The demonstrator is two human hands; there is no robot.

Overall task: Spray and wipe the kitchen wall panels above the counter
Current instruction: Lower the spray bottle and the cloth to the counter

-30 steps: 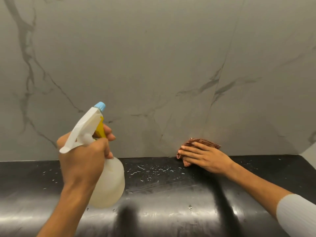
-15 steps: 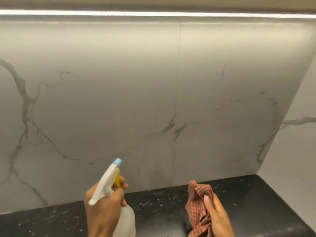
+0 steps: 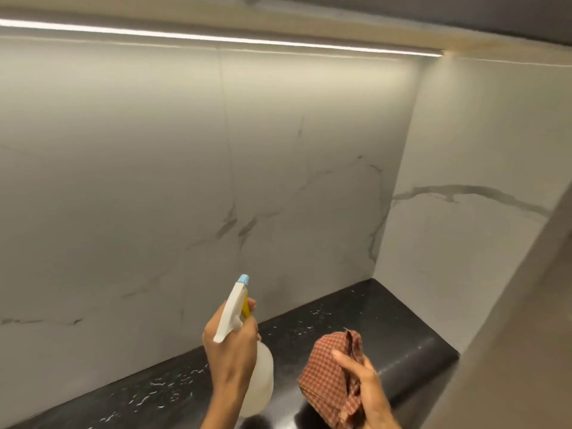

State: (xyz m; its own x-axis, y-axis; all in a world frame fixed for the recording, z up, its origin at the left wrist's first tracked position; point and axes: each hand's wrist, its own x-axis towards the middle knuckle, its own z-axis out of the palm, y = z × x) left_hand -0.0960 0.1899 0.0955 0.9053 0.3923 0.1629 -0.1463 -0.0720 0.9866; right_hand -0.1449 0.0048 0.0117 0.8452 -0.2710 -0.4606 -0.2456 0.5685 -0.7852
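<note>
Left grip [image 3: 230, 351] holds spray bottle [image 3: 260, 379]; right grip [image 3: 365, 394] perhaps loosely bunches cloth [image 3: 328, 373].

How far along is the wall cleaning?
Done: hard to judge; the back panel shows no obvious wet streaks, though droplets speckle the counter. In hand: the left hand aims the spray bottle at the wall; the right hand holds the cloth off it. Left: spraying, then wiping.

You have two hands in view: the left hand [image 3: 230, 351] and the right hand [image 3: 365, 394]. You can count one spray bottle [image 3: 258, 379], one checked cloth [image 3: 328, 373], one black counter [image 3: 356, 317] and one light strip [image 3: 216, 37] overhead. Three marbled wall panels [image 3: 108, 181] show, two on the back wall and one on the side
</note>
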